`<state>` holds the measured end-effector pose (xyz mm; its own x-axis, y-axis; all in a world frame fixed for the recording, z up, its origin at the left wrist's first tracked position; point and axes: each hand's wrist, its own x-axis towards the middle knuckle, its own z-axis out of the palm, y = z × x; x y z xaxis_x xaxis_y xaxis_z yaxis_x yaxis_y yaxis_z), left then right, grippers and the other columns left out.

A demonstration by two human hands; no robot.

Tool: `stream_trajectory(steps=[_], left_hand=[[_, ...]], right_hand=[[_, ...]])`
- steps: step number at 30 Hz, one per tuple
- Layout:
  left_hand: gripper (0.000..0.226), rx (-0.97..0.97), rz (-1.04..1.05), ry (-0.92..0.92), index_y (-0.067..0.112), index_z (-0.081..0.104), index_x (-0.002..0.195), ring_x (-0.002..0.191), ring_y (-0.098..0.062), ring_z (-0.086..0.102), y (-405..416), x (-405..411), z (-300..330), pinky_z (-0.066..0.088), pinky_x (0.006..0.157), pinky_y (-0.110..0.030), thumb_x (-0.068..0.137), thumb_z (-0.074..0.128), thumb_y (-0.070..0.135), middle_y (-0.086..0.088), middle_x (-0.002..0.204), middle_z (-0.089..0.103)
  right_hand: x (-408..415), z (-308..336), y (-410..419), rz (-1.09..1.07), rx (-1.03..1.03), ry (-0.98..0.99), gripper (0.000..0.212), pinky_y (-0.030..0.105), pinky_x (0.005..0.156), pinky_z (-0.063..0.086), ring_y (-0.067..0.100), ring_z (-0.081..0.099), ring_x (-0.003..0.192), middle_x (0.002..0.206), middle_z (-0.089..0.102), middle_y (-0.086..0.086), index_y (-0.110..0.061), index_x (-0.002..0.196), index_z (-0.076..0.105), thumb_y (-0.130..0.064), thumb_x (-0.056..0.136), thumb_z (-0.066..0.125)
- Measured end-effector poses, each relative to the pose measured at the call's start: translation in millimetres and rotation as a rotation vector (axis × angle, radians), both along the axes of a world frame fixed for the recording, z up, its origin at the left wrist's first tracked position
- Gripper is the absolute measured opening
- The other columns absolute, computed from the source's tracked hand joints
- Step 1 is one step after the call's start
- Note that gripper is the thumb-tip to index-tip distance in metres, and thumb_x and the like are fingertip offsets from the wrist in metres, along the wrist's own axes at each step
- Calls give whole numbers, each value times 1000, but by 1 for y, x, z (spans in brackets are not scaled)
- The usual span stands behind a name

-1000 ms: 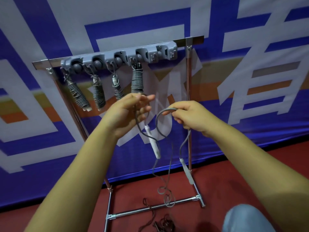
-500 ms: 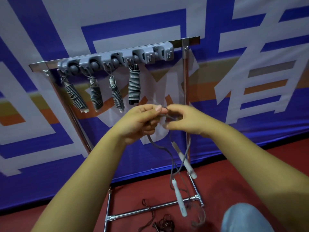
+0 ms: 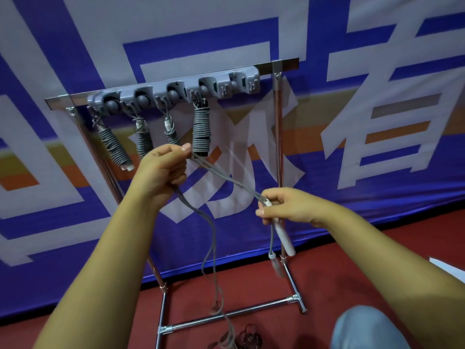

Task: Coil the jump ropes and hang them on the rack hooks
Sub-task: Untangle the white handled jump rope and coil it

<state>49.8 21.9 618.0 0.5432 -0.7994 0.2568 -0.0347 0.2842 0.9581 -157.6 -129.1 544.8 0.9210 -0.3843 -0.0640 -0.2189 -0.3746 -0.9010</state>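
A grey jump rope [image 3: 224, 180] stretches taut between my hands, doubled into several strands. My left hand [image 3: 163, 167] pinches the folded cord up near the rack. My right hand [image 3: 281, 207] is lower right, closed on the cord where it meets a white handle [image 3: 284, 235]; the second handle [image 3: 274, 263] dangles below. Loose cord [image 3: 211, 238] drops from my left hand to the floor. The grey hook bar [image 3: 176, 93] on the chrome rack [image 3: 278, 152] carries several coiled ropes [image 3: 201, 129].
A blue, white and orange banner [image 3: 352, 122] hangs right behind the rack. The rack's chrome foot bar [image 3: 226, 316] lies on the red floor, with a dark tangle of rope [image 3: 249, 337] in front of it. My knee in jeans [image 3: 364, 328] is at lower right.
My hands were together in front of the rack; now they have pulled apart, the right down and right, the left up toward the coils, drawing the doubled cord taut.
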Motion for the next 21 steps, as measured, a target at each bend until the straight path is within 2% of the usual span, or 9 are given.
stream_trajectory(steps=[4,7,9,11,14,16,18,19,21], left_hand=[[29,14,198,-42,13,53,64,40,-5,29,-5,10,-12,27,41,-18,92,58,11,7,45,38],[15,255,275,-267,13,55,79,56,-11,45,-13,11,-42,39,56,-22,93,58,13,2,62,51],[5,472,155,-359,10,59,92,74,-15,53,-15,4,-68,43,67,-23,93,58,15,-3,81,60],[21,626,39,-384,14,62,106,89,-13,56,-15,-9,-92,43,73,-25,94,57,30,-1,101,64],[47,526,-112,-162,20,63,117,105,-13,60,-12,-36,-110,46,84,-30,88,52,55,0,121,63],[68,406,-287,90,17,66,112,101,-20,64,-7,-45,-121,50,86,-36,72,58,71,-11,116,66],[78,341,-435,175,9,63,110,94,-25,67,4,-51,-134,52,86,-38,65,64,73,-14,104,69],[68,339,-466,153,7,62,108,91,-25,68,11,-54,-138,52,84,-36,70,68,64,-14,98,70],[29,311,-408,97,8,64,96,80,-24,68,22,-62,-142,53,76,-32,82,68,32,-12,84,70]], right_hand=[[0,-7,4,83,198,-25,12,33,74,53,19,63,70,71,63,6,-12,85,56,-19,93,61],[7,-4,11,-56,388,-160,14,31,67,53,15,60,61,64,59,1,-10,86,53,-18,98,51],[15,1,15,-154,601,-311,16,27,58,51,12,57,56,60,55,0,-10,85,53,-18,99,48],[24,6,21,-228,806,-431,17,25,53,51,11,55,52,57,52,0,-8,85,55,-16,98,48],[38,10,36,-280,973,-451,17,25,51,54,11,55,49,54,52,2,-5,83,56,-14,97,51],[46,11,42,-289,1047,-442,16,26,52,55,12,57,51,55,53,3,-5,83,56,-13,96,53],[50,12,42,-296,1073,-449,15,28,55,57,13,59,53,57,54,3,-6,84,57,-14,96,53],[50,12,40,-303,1065,-458,15,30,58,59,13,62,54,58,56,3,-6,84,57,-14,96,53],[49,12,35,-323,1034,-474,13,35,62,60,16,67,60,61,61,4,-5,88,58,-14,96,53]])
